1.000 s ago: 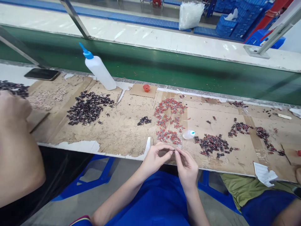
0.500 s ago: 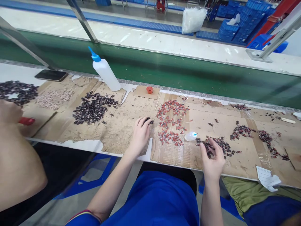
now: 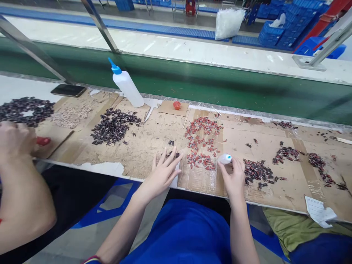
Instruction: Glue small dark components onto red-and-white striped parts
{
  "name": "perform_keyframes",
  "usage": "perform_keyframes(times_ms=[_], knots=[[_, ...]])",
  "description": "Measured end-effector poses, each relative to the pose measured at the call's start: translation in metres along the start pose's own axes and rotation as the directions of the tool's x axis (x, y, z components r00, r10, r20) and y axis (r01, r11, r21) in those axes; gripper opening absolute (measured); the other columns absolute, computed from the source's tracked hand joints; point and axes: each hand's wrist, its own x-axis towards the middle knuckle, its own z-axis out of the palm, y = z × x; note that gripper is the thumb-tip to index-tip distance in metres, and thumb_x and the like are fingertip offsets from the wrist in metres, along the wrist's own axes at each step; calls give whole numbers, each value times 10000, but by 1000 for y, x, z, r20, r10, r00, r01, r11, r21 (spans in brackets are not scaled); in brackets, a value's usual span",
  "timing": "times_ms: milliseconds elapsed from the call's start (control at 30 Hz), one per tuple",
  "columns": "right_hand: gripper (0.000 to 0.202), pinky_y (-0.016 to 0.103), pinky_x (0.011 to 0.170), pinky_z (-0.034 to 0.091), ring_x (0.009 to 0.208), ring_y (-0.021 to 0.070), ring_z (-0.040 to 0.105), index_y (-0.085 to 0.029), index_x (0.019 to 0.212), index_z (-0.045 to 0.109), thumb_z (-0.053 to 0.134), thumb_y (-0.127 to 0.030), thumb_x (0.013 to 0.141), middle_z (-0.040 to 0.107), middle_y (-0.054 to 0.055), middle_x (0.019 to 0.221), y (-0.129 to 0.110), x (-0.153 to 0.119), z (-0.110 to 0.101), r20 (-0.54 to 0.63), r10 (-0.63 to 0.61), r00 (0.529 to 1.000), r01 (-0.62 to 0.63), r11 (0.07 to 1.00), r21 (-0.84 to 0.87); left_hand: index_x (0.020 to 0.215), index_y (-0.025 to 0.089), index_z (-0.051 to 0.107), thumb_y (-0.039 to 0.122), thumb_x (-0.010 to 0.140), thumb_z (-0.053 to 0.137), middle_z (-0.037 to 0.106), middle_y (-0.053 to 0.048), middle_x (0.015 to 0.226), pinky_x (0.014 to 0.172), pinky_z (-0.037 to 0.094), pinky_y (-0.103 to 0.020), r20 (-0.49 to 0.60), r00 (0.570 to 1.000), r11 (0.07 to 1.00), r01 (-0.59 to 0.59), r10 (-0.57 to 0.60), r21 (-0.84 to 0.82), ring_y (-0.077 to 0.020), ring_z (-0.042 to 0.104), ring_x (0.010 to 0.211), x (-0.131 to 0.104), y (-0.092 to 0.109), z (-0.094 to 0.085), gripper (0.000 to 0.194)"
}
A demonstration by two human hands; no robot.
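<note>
My left hand [image 3: 162, 173] is open, fingers spread over the cardboard beside a few small dark pieces [image 3: 171, 142]. Thumb and fingers of my right hand [image 3: 233, 174] close round a small white bottle [image 3: 224, 158] with a blue tip, which lies tilted on the cardboard. Between my hands are groups of small red pieces [image 3: 202, 126]. A pile of dark red and black pieces [image 3: 258, 171] lies just right of my right hand. Left of my left hand is a larger pile of black pieces [image 3: 111, 126].
A large white bottle [image 3: 128, 88] leans at the back, near a red cap [image 3: 176, 105] on a cardboard piece. A phone [image 3: 68, 90] lies at the back left. Another person's hand [image 3: 16, 141] is at the far left, by a red object [image 3: 43, 140].
My right hand has moved left from the dark red pile to the small bottle and taken hold of it. My left hand has lowered and spread its fingers. The view has shifted slightly.
</note>
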Motion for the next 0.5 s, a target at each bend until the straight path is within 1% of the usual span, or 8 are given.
perform_keyframes(times_ms=[33, 100, 167, 233, 300, 400, 500], knots=[[420, 446, 891, 487, 1041, 284, 572, -189, 961, 650, 603, -569, 787, 661, 137, 1014, 0, -1, 0, 3, 30, 1000, -30, 999, 24, 1403, 309, 417, 353, 976, 348, 367, -93, 1517, 1054, 282, -609, -49, 999, 1000, 17, -17, 1, -348, 266, 1410, 2, 0, -5, 435], [425, 446, 909, 479, 1059, 285, 591, -190, 982, 623, 635, -553, 762, 655, 147, 1082, -2, -3, 0, 9, 109, 994, -110, 990, 90, 1252, 260, 576, 296, 963, 392, 502, -115, 1406, 1018, 349, -521, -145, 989, 1000, 26, -27, -9, -315, 410, 1310, 12, 0, -12, 345], [436, 446, 922, 473, 1060, 279, 615, -198, 1004, 582, 668, -534, 739, 660, 147, 1128, -5, -6, -1, 30, 199, 980, -201, 963, 179, 1080, 237, 662, 240, 945, 434, 624, -105, 1235, 968, 382, -457, -172, 985, 999, -33, 28, -27, -278, 513, 1173, 25, -2, -16, 265], [427, 438, 913, 478, 1022, 265, 645, -210, 985, 544, 699, -510, 723, 685, 133, 1111, -7, -10, -3, 61, 268, 961, -275, 922, 275, 986, 236, 683, 201, 924, 480, 684, -79, 1078, 939, 377, -438, -140, 985, 994, -104, 98, -37, -263, 543, 1076, 36, -2, -17, 216], [415, 419, 883, 495, 961, 248, 670, -211, 954, 529, 721, -487, 711, 709, 119, 1053, -9, -14, -5, 71, 302, 951, -307, 879, 365, 937, 231, 689, 169, 899, 520, 700, -68, 976, 913, 364, -441, -93, 989, 992, -122, 118, -33, -267, 541, 1020, 44, -1, -15, 185], [421, 390, 831, 517, 876, 229, 684, -192, 958, 563, 750, -455, 688, 721, 100, 962, -10, -17, -8, 42, 304, 952, -290, 845, 450, 871, 220, 688, 124, 864, 549, 700, -69, 895, 857, 360, -430, -34, 996, 997, -78, 78, -24, -270, 534, 949, 49, 0, -10, 168], [436, 366, 776, 529, 817, 219, 678, -174, 967, 625, 778, -435, 653, 718, 82, 912, -11, -19, -10, -20, 279, 960, -235, 842, 485, 848, 212, 668, 102, 838, 568, 697, -63, 880, 835, 357, -413, -17, 999, 998, -44, 43, -49, -268, 535, 932, 50, -1, -7, 149]])
